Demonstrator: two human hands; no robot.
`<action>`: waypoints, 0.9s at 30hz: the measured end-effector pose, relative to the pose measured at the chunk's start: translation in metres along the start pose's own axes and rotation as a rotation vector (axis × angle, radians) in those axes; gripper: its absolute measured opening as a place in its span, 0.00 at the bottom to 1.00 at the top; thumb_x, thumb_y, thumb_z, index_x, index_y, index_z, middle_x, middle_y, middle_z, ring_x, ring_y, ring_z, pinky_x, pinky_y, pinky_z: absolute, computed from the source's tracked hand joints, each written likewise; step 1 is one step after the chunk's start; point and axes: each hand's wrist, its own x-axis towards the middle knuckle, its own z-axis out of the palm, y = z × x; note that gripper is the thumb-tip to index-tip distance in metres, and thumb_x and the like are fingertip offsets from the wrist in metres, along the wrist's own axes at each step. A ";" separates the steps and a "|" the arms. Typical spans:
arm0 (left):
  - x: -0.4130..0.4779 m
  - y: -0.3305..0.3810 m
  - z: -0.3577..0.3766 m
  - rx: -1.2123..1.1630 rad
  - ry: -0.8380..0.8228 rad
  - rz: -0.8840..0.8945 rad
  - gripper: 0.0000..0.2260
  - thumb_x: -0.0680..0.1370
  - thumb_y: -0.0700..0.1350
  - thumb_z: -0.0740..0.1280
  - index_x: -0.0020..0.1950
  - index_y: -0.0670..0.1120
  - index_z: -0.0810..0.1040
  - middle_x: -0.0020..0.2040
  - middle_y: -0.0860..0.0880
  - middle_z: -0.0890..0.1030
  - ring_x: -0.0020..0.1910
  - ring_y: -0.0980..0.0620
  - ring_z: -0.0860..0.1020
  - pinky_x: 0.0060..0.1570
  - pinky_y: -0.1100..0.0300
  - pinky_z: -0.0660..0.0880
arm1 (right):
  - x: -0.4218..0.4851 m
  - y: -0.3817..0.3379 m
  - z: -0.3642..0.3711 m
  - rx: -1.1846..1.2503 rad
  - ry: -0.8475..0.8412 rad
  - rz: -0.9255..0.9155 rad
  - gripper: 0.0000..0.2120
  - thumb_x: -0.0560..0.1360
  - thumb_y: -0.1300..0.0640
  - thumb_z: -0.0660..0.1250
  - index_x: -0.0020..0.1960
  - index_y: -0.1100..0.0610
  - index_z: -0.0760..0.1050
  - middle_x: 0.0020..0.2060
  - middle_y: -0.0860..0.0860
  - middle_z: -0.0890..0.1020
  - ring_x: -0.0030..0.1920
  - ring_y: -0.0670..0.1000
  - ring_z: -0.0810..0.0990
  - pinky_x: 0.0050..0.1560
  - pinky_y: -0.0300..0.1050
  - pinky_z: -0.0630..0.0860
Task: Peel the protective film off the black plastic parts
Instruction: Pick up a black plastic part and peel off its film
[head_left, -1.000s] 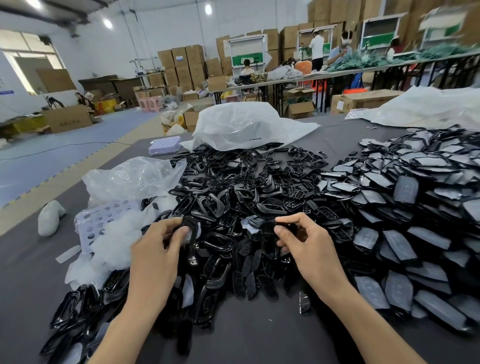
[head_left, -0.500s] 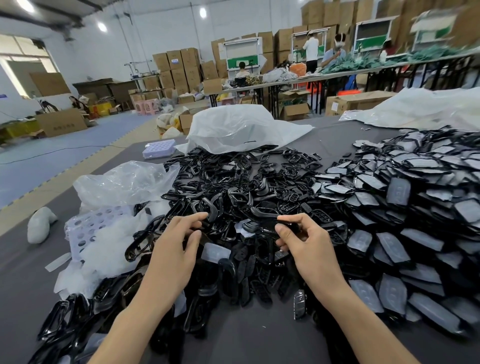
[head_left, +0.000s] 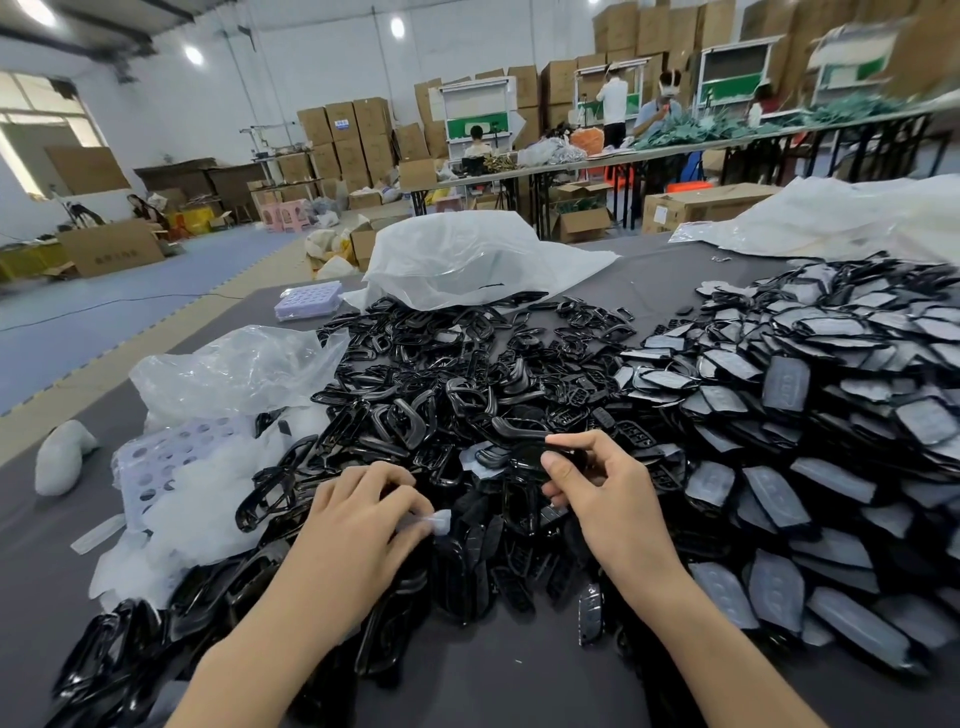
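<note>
A black plastic part (head_left: 522, 460) is pinched between the thumb and forefinger of the right hand (head_left: 610, 501) at lower centre of the frame. Just to its left, a scrap of clear film (head_left: 440, 519) is pinched at the curled fingertips of the left hand (head_left: 358, 530). Both are held above the heap of black frames (head_left: 441, 374) on the grey table (head_left: 519, 680). Film-covered parts (head_left: 779, 410) are piled at the right.

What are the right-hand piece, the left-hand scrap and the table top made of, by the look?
Right-hand piece: black moulded plastic, faint sheen. Left-hand scrap: thin translucent whitish film, probably plastic. Table top: matte dark grey, likely cloth or felt.
</note>
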 end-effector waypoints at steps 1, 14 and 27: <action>0.002 0.003 -0.001 -0.038 0.012 -0.008 0.03 0.77 0.54 0.70 0.48 0.57 0.78 0.52 0.61 0.76 0.55 0.57 0.73 0.56 0.56 0.68 | 0.001 0.000 0.000 0.016 0.006 0.009 0.07 0.79 0.57 0.71 0.50 0.45 0.81 0.39 0.47 0.85 0.39 0.46 0.85 0.42 0.34 0.79; 0.058 0.093 0.016 -1.103 0.080 -0.334 0.04 0.81 0.41 0.65 0.54 0.49 0.76 0.39 0.53 0.83 0.39 0.54 0.82 0.44 0.63 0.78 | 0.012 -0.006 0.000 0.605 0.020 0.258 0.06 0.78 0.66 0.67 0.54 0.61 0.79 0.46 0.60 0.87 0.45 0.56 0.88 0.42 0.41 0.83; 0.050 0.087 0.029 -1.213 0.131 -0.431 0.05 0.79 0.42 0.69 0.52 0.51 0.81 0.43 0.52 0.85 0.40 0.56 0.81 0.41 0.69 0.76 | 0.013 -0.002 -0.005 0.478 0.049 0.268 0.06 0.78 0.65 0.70 0.54 0.62 0.77 0.42 0.58 0.87 0.42 0.54 0.88 0.40 0.39 0.82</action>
